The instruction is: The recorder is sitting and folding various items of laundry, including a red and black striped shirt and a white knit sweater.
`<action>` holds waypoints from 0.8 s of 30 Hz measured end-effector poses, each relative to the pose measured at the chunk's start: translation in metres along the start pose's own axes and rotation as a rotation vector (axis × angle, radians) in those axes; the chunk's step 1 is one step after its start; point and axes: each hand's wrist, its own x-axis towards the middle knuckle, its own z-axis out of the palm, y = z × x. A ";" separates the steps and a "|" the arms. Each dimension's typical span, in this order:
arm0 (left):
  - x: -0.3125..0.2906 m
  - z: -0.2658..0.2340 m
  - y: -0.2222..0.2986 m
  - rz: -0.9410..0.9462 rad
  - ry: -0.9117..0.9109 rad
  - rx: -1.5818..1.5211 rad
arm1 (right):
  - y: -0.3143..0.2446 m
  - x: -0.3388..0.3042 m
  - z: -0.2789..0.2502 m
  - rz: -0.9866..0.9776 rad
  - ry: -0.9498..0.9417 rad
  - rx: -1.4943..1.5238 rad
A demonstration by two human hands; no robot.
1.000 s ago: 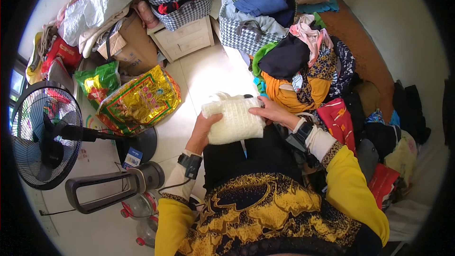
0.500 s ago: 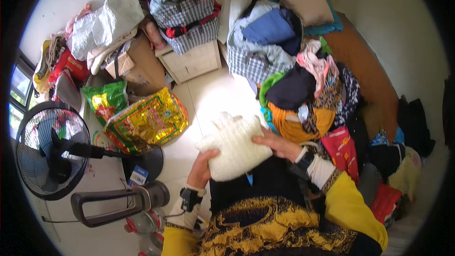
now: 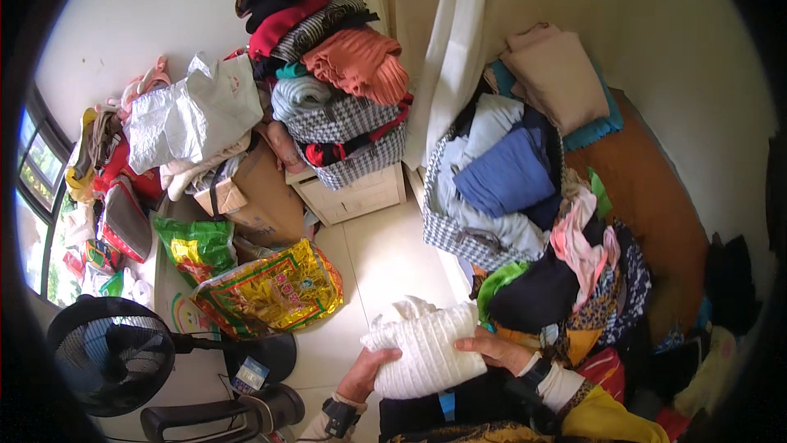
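A folded white ribbed garment point(image 3: 428, 354) is held up in front of my body, its upper edge loosely bunched. My left hand point(image 3: 370, 371) grips its left side with the thumb on top. On the opposite side my right hand point(image 3: 498, 350) is closed on it too, thumb pressed over the front. The fingers of both hands are mostly hidden behind the cloth. Just beyond my right hand lies a heap of loose clothes, with a black garment point(image 3: 529, 302) and a pink and white one point(image 3: 580, 246) on it.
A checked fabric bin point(image 3: 443, 230) of folded clothes stands ahead right. Stacked checked bins point(image 3: 361, 160) sit on a pale cabinet point(image 3: 352, 197). Left are a cardboard box point(image 3: 266, 189), a shiny gold bag point(image 3: 275, 289) and a black fan point(image 3: 111, 353). A beige folded cloth point(image 3: 557, 74) lies far right.
The view has tilted upward, so the room and my hands sit lower in the picture. Both hands still hold the white garment, which is turned slightly.
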 end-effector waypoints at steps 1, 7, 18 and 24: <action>0.004 0.005 0.010 0.005 0.005 -0.003 | -0.013 0.002 0.002 0.020 -0.015 0.007; -0.009 0.071 0.074 0.051 0.078 -0.095 | -0.095 -0.023 0.052 0.071 0.010 0.076; -0.060 0.130 0.130 -0.054 0.070 -0.078 | -0.160 -0.084 0.113 0.018 0.003 0.094; -0.076 0.133 0.165 0.075 0.116 -0.105 | -0.205 -0.074 0.159 0.003 -0.023 0.045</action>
